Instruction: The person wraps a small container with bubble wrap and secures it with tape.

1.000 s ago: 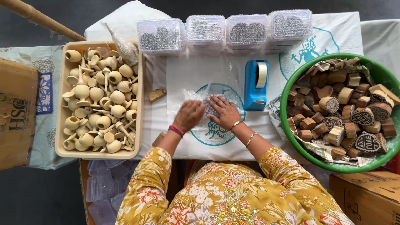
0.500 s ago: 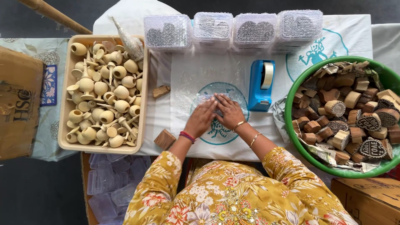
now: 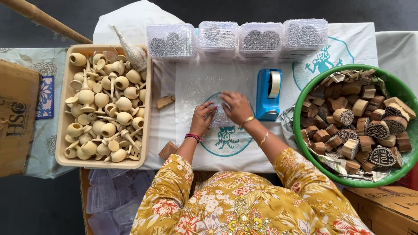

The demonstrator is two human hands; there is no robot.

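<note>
bubble wrap (image 3: 204,89) lies mid-table beside the tape dispenser (image 3: 267,93); left hand (image 3: 202,116) and right hand (image 3: 235,106) fold it over a small piece, fingers pinching. taping looks due next.

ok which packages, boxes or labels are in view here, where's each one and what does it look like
Four clear plastic boxes: in a row at the table's far edge, bubble-wrapped, dark patterned pieces inside.
Cardboard box: far left, brown, dark printed lettering.
Second cardboard box: bottom right, brown.
Empty clear containers: below the table, lower left.
Bubble-wrapped bundle: centre, under the left hand and right hand.
Printed paper: in the green bowl.
</note>
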